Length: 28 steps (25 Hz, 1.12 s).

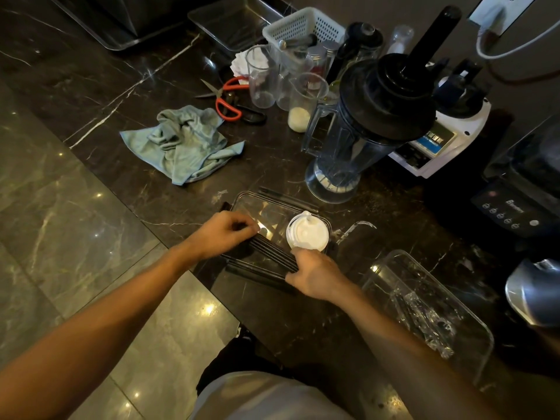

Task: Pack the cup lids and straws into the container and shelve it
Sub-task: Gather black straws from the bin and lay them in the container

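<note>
A clear rectangular container [251, 199] sits on the dark marble counter near its front edge. Inside it, at the right end, lies a stack of white cup lids [307, 233]. A bundle of black straws [272, 251] lies lengthwise along the container's near side. My left hand [225, 233] pinches the left end of the straws. My right hand [315, 275] grips their right end, just below the lids. A few more black straws [288, 197] lie on the counter behind the container.
A second clear container [424, 301] with crumpled plastic wrap stands at the right. Behind are a blender jug [357, 137], measuring cups [303, 101], red scissors [227, 98], a blue cloth [185, 144] and a white basket [303, 25]. The counter edge drops to the floor at the left.
</note>
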Motion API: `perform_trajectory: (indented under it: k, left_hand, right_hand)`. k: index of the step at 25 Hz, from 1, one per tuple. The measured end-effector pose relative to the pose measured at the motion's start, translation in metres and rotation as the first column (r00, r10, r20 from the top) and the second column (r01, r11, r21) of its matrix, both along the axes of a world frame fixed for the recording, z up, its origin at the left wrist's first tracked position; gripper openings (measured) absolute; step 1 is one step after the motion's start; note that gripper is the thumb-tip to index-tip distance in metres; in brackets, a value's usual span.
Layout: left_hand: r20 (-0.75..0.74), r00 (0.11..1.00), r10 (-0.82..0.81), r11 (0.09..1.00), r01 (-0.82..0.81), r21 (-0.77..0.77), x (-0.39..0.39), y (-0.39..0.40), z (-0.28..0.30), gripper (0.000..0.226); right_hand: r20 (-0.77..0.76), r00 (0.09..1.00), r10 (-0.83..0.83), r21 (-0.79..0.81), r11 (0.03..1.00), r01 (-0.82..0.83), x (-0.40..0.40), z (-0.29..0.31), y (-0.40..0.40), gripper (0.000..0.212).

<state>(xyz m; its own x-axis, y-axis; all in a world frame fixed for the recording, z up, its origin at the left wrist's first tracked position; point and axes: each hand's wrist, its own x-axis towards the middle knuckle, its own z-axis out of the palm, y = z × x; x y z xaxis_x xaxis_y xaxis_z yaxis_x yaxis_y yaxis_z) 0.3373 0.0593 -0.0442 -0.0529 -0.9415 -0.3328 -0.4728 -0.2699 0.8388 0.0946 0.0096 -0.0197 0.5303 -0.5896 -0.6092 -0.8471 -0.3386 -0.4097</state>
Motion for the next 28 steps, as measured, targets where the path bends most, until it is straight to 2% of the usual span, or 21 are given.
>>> perform_trajectory:
  k: [2,4,6,10,14,20,28]
  left_hand:
    - [0.2,0.962,-0.185,0.98,0.195,-0.032,-0.001,0.006,-0.004,0.036]
    - [0.43,0.853,-0.295,0.934,0.353,-0.058,-0.009,0.008,-0.011,0.062]
    - [0.522,0.788,-0.327,0.906,0.419,-0.064,-0.02,0.006,-0.02,0.067]
    - [0.483,0.792,-0.374,0.884,0.462,-0.074,-0.041,0.002,-0.031,0.055]
    - [0.486,0.788,-0.377,0.882,0.466,-0.072,-0.044,0.001,-0.037,0.047]
    - [0.477,0.788,-0.389,0.88,0.472,-0.062,-0.034,-0.003,-0.036,0.051]
    - [0.565,0.723,-0.398,0.871,0.492,-0.016,-0.033,-0.01,-0.031,0.06]
  right_hand:
    - [-0.05,0.994,0.094,-0.139,0.985,-0.1,-0.004,-0.006,0.003,0.039]
    - [-0.058,0.99,0.128,-0.225,0.965,-0.138,-0.006,-0.014,0.008,0.036]
    - [-0.059,0.988,0.142,-0.281,0.947,-0.153,-0.008,-0.022,0.011,0.034]
    - [-0.084,0.983,0.164,-0.339,0.923,-0.183,-0.007,-0.034,0.014,0.034]
    - [-0.083,0.992,0.1,-0.427,0.895,-0.126,-0.009,-0.039,0.02,0.041]
    - [-0.105,0.992,0.072,-0.529,0.841,-0.117,-0.018,-0.044,0.027,0.036]
    - [-0.09,0.996,0.008,-0.554,0.83,-0.057,-0.035,-0.039,0.035,0.047]
